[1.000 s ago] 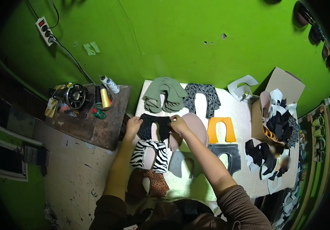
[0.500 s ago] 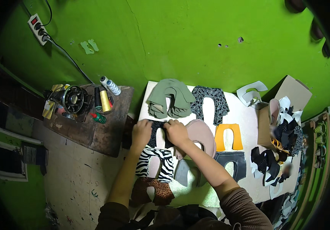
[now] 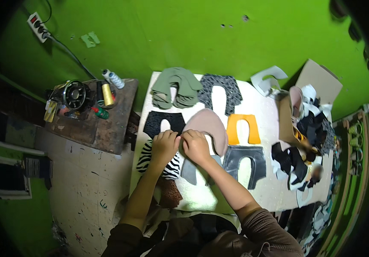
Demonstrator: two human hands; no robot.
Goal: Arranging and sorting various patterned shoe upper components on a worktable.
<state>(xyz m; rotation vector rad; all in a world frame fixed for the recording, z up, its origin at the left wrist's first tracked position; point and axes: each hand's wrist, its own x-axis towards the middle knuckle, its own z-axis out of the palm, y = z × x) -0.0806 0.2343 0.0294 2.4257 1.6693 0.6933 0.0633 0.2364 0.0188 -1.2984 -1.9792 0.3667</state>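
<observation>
My left hand (image 3: 164, 148) lies over the upper part of a black-and-white zebra-striped U-shaped piece (image 3: 172, 168), its fingertips at the lower edge of a black patterned piece (image 3: 163, 121). Close beside it, my right hand (image 3: 196, 146) covers the left leg of a dusty-pink arched piece (image 3: 208, 122). Both hands have their fingers curled and held together, thumbs nearly meeting. What is under the fingertips is hidden. Grey pieces (image 3: 188, 171) lie below my right hand, and a brown leopard-print piece (image 3: 170, 195) lies partly behind my left forearm.
Farther back are stacked olive-green pieces (image 3: 176, 79) and a grey-black patterned piece (image 3: 221, 83). To the right lie an orange piece (image 3: 233, 130), a dark grey piece (image 3: 234, 160) and a cardboard box (image 3: 285, 122) of scraps. A sewing machine (image 3: 75, 95) and thread cones (image 3: 107, 94) stand on a left table.
Both hands have left the black patterned piece and drawn toward me, closer together. The black piece now lies uncovered. The whole view has also shifted, so the table appears higher and farther left.
</observation>
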